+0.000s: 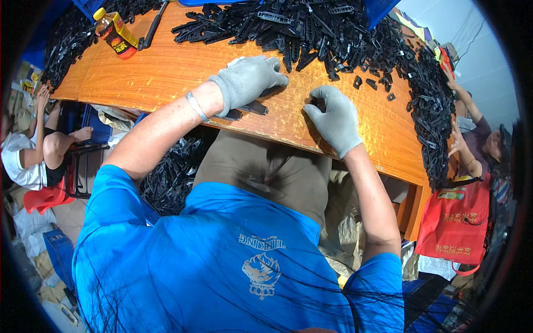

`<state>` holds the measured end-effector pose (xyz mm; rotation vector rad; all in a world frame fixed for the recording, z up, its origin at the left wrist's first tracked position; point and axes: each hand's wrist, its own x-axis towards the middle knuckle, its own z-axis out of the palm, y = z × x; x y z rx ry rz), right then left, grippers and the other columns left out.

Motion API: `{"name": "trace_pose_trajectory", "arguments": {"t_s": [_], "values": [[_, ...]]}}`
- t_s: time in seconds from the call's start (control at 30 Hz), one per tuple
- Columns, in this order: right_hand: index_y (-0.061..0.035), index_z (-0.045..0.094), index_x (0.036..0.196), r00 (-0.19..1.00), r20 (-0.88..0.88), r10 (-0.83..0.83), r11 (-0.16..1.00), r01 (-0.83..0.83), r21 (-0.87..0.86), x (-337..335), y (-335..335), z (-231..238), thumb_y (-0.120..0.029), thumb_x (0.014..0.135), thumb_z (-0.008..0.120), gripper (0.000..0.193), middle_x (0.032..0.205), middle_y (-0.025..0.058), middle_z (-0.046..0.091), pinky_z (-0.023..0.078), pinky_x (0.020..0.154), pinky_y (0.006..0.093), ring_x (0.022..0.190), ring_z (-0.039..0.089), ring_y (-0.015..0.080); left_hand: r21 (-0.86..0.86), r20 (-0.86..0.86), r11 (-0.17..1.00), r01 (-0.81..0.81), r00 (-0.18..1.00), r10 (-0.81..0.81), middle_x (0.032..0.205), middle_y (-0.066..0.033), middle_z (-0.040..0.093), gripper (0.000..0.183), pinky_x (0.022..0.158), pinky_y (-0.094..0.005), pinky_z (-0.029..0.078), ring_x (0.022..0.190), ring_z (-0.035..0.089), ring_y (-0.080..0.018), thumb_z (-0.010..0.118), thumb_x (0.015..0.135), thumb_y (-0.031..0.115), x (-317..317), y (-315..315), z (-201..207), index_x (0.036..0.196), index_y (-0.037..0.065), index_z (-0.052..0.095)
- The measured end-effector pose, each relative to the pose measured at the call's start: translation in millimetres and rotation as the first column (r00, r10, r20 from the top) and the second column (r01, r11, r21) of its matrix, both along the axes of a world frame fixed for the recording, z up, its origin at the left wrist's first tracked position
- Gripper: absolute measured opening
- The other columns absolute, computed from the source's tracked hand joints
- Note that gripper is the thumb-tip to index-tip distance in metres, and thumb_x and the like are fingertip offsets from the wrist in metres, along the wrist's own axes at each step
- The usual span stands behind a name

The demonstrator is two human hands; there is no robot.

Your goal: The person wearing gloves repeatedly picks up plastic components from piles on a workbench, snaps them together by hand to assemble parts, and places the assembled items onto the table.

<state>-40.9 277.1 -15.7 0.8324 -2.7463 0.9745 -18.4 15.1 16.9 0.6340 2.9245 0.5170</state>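
My left hand [250,80], in a grey glove, rests palm down over the wooden table near its front edge. Its visible fingers are stretched toward the right. Two black plastic strips [256,107] stick out from beneath the heel of that hand; whether the palm presses on them is hidden. To the right, my right hand [337,117], gloved likewise, is closed with thumb and fingers curled together just above the tabletop. Something dark shows inside the curl, too small and shaded to name. Bare wood lies between the two hands.
A large heap of black plastic parts [311,33] covers the table's far side and runs down the right edge. A drink bottle [115,34] and a black-handled tool [153,28] are at the far left. People sit at both sides; a red bag [452,222] hangs right.
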Motion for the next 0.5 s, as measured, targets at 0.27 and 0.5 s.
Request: {"name": "trace_pose_trajectory", "arguments": {"t_s": [0.27,0.5], "values": [[-0.0102,0.077,0.102,0.999,-0.031,-0.011,0.972,0.018,0.234,7,24,6,-0.020,0.086,0.081,0.019,0.100,0.0162,0.077,0.060,0.083,0.0462,0.095,0.075,0.0360,-0.162,-0.248,0.987,-0.020,0.969,-0.021,0.115,-0.0087,0.069,0.017,0.096,-0.0477,0.056,0.114,0.067,-0.0325,0.077,0.089,0.017,-7,-12,-12,0.106,0.014,0.076],[-0.0089,0.080,0.098,0.991,-0.023,-0.130,0.854,0.123,0.506,3,29,12,-0.024,0.087,0.083,0.019,0.102,0.0167,0.076,0.060,0.084,0.0470,0.096,0.075,0.0375,-0.039,-0.031,0.989,-0.142,0.990,0.141,0.103,-0.0122,0.070,0.016,0.089,-0.0490,0.056,0.104,0.069,-0.0359,0.081,0.088,0.021,5,-15,-9,0.099,0.011,0.075]]}}
